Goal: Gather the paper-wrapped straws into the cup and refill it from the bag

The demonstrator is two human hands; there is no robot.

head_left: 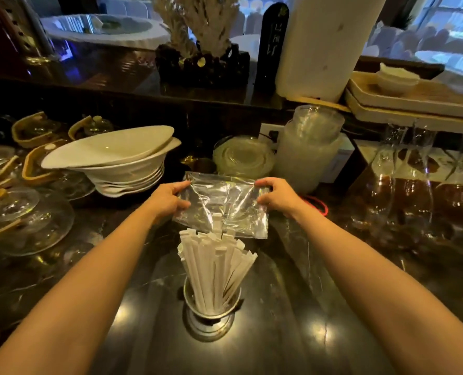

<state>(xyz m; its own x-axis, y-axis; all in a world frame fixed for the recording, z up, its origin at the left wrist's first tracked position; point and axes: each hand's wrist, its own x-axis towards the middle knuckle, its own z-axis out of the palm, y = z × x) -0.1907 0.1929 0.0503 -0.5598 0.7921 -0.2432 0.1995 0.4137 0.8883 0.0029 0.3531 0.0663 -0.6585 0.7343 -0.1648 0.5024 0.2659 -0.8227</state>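
Note:
A metal cup point(210, 313) stands on the dark counter near me, packed with upright paper-wrapped straws point(214, 266) that fan out at the top. Just beyond it I hold a clear plastic bag point(222, 205) flat above the counter. My left hand point(168, 197) pinches the bag's left edge and my right hand point(277, 194) pinches its right edge. The bag looks almost empty; one wrapped straw tip point(217, 221) shows in front of its lower part, and I cannot tell if it is inside the bag.
Stacked white bowls point(122, 161) sit at the left, with glass lids and dishes point(21, 212) further left. Clear plates point(244, 156) and a plastic cup stack point(310, 147) stand behind the bag. Glass carafes point(414, 190) crowd the right. A red band point(321, 205) lies by my right wrist.

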